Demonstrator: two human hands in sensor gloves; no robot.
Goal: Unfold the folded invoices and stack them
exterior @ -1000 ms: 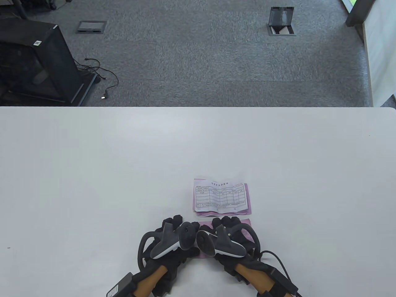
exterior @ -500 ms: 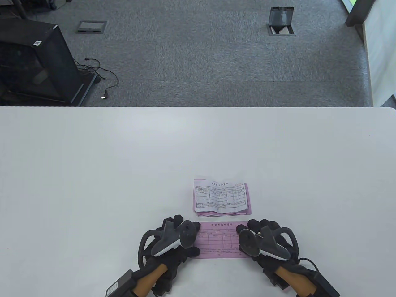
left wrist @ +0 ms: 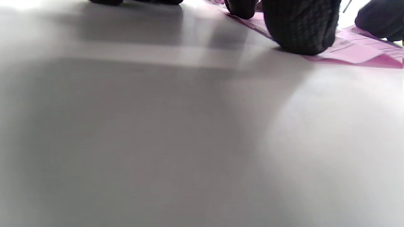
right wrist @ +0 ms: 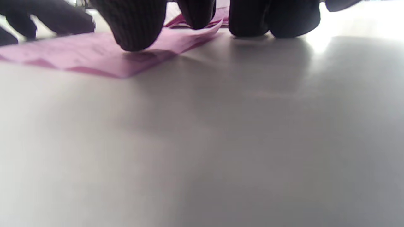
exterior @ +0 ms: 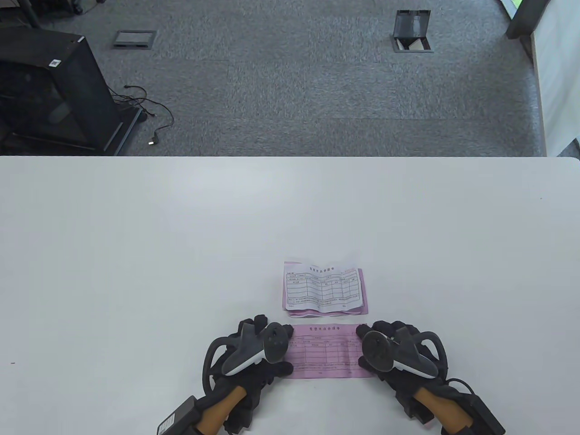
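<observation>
A pink invoice [exterior: 322,351] lies unfolded and flat on the white table [exterior: 136,272], near the front edge, between my two hands. My left hand [exterior: 272,348] presses its left end with fingertips [left wrist: 300,28] on the pink invoice [left wrist: 356,52]. My right hand [exterior: 369,346] presses its right end, its fingertips [right wrist: 134,26] down on the pink invoice [right wrist: 79,53]. Neither hand curls round the sheet. Just beyond lies a stack of unfolded invoices [exterior: 322,288], a white printed form on top of pink ones. A faint crease still shows in the pressed sheet.
The table's far edge [exterior: 290,157] runs across the middle of the table view, with grey carpet beyond. On the floor stand a black cabinet [exterior: 54,90] with a loose cable [exterior: 154,118] and two floor boxes [exterior: 411,31].
My right hand slid to the right along the pink invoice, opening it from folded to full width. The left hand stayed on the left end. The stack has not moved.
</observation>
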